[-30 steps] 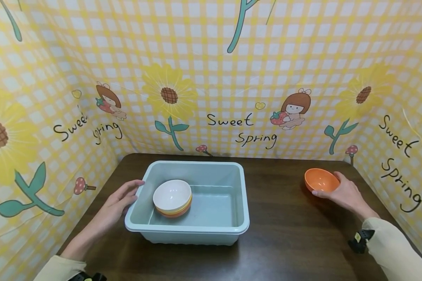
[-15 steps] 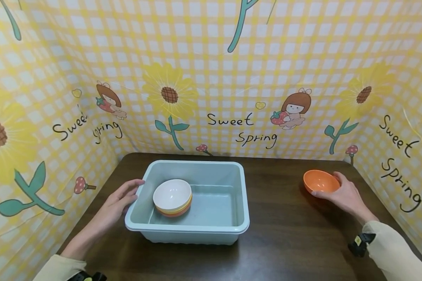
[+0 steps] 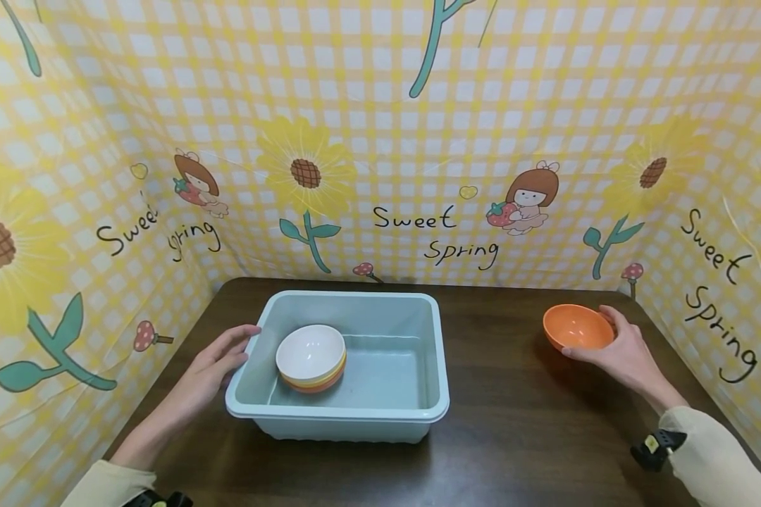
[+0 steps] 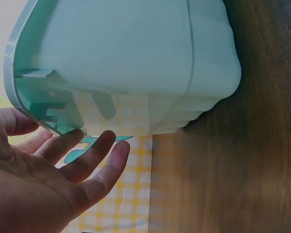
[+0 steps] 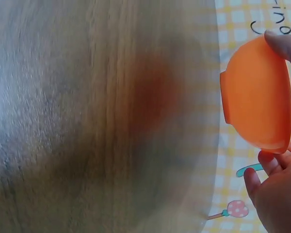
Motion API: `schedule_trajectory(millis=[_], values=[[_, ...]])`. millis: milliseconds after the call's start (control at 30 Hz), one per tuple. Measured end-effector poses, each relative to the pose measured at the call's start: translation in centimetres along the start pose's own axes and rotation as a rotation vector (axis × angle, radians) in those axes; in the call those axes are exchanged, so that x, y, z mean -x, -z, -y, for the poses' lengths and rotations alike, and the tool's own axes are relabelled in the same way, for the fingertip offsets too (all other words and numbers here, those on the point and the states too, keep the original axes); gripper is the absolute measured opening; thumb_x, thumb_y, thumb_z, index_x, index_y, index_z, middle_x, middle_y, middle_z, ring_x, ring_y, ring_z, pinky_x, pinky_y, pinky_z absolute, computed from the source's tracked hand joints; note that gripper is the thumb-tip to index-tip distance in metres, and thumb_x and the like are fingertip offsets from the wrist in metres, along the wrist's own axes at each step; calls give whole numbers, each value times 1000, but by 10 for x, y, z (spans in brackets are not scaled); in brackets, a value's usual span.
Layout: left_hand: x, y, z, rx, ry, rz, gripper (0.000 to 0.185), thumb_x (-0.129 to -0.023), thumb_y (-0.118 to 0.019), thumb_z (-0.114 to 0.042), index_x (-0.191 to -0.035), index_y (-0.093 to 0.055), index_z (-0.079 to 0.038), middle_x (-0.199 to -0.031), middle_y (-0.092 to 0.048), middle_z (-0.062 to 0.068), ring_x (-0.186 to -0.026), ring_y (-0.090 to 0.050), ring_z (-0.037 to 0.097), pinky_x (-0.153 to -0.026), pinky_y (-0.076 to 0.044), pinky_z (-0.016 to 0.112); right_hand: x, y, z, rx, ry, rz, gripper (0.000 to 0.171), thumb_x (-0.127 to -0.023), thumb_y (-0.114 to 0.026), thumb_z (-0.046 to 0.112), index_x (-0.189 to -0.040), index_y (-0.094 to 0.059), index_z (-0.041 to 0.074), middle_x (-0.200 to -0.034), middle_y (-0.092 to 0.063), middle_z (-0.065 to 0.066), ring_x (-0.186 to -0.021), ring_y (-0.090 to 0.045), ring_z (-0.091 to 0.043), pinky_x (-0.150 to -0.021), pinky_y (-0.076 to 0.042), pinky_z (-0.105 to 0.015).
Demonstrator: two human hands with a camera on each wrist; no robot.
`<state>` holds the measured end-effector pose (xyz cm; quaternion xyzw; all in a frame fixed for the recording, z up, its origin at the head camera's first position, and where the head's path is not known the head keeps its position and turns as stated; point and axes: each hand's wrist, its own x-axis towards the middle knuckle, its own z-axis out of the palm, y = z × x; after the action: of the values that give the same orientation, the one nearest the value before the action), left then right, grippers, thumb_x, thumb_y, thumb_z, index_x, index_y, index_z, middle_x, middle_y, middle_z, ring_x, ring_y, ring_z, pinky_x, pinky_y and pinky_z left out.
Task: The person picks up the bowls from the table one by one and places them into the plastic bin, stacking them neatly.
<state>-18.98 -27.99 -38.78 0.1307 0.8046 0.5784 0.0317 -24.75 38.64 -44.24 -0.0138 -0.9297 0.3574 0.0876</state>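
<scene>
An orange bowl (image 3: 576,327) is lifted a little above the dark wooden table (image 3: 520,415) at the far right, held by my right hand (image 3: 615,345) with thumb and fingers round its rim; the right wrist view shows the orange bowl (image 5: 257,94) from below. A pale green plastic tub (image 3: 380,410) stands mid-table with a white bowl (image 3: 311,350) stacked on yellow and orange ones at its left. My left hand (image 3: 218,355) rests flat against the tub's left wall; in the left wrist view the left hand (image 4: 63,170) has straight fingers at the tub (image 4: 136,68) rim.
Yellow checked sunflower backdrop (image 3: 380,141) walls in the table on the left, back and right. Bare table surface lies between the tub and the orange bowl, and in front of the tub.
My right hand has raised the orange bowl slightly and moved it a little leftward. The left hand and the tub have not moved.
</scene>
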Motion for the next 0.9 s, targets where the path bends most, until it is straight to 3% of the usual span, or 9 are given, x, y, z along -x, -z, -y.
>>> schedule_trajectory(millis=[900], values=[[1,0,1,-10,-13,1,42,-114,-40,-12,-154,-38,3,-159,-37,35,-119,-60,5,-83,-56,32,44,1,45,-35,126,5,113,-75,-97,35,-162,-33,0,-146,-48,-27,-121,-48,-37,-86,-40,-47]])
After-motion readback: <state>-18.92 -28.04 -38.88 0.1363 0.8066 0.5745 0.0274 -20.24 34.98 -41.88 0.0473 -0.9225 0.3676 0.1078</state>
